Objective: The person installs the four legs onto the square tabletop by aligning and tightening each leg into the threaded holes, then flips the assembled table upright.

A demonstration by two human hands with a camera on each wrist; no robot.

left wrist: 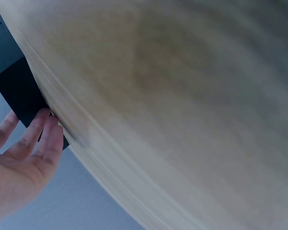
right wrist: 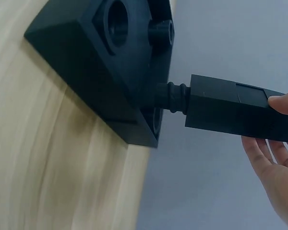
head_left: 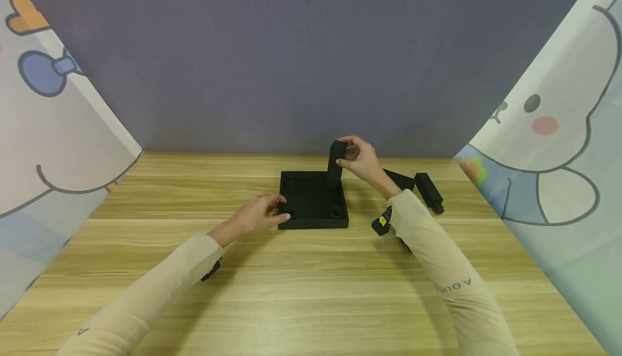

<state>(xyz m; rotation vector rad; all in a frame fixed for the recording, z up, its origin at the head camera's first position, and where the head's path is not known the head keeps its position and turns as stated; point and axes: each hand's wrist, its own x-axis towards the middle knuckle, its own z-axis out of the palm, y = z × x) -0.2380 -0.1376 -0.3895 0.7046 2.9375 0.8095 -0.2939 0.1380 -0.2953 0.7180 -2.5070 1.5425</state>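
Observation:
A black square tray-like base [head_left: 311,224] with a raised rim and round corner sockets lies on the wooden table. My right hand [head_left: 360,160] pinches a black square-sided leg [head_left: 335,164] near its top, thumb on one face and fingers on another. The leg stands upright over the base's back right corner. In the right wrist view, its ribbed end [right wrist: 178,97] points into a socket, with part of the ribbing visible. My left hand [head_left: 257,213] grips the base's left edge near the front corner, its fingers against the outer side in the left wrist view.
To the right lie two more black legs, one [head_left: 428,191] with its narrow end toward me and one [head_left: 399,178] partly behind my right forearm. A grey panel [head_left: 301,64] rises behind the table, with cartoon-printed sheets at both sides.

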